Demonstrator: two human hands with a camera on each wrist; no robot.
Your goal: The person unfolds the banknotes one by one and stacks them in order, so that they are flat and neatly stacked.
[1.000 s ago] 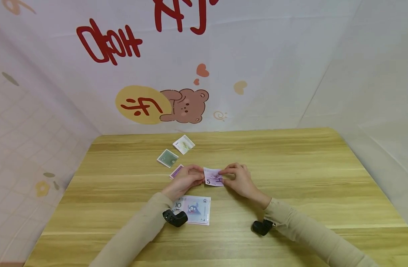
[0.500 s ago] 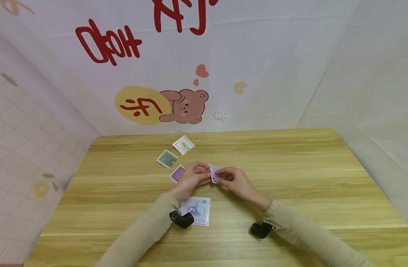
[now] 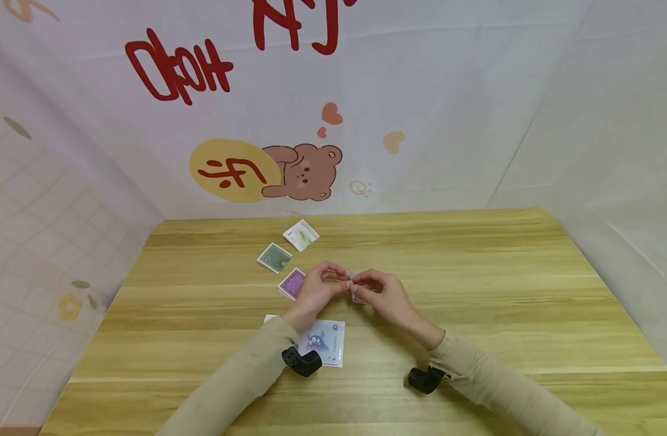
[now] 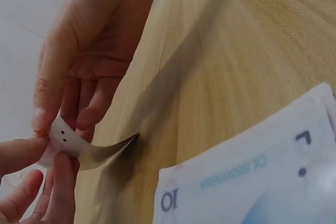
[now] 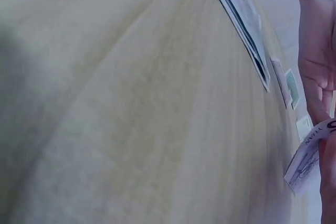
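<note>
A small purple-and-white 5 play banknote (image 3: 358,298) is between the two hands, mostly hidden behind the fingers in the head view. My left hand (image 3: 317,295) pinches its left end between thumb and fingers. My right hand (image 3: 390,300) pinches the note too, with its fingertips close to the left ones. In the left wrist view the banknote (image 4: 86,153) curves, with one end free of the fingers. The right wrist view shows its printed side, with the banknote (image 5: 304,166) bent. It is held just above the tabletop.
Under my left forearm lies a stack of blue 10 banknotes (image 3: 325,343). Behind it, toward the wall, are a folded purple banknote (image 3: 292,283), a green 2 banknote (image 3: 275,258) and a pale 1 banknote (image 3: 300,235) on the wooden table (image 3: 502,290).
My left hand has moved right, toward the right hand. The 5 banknote has gone from flat and face-up to bent and mostly covered by fingers. The folded purple note is now more visible.
</note>
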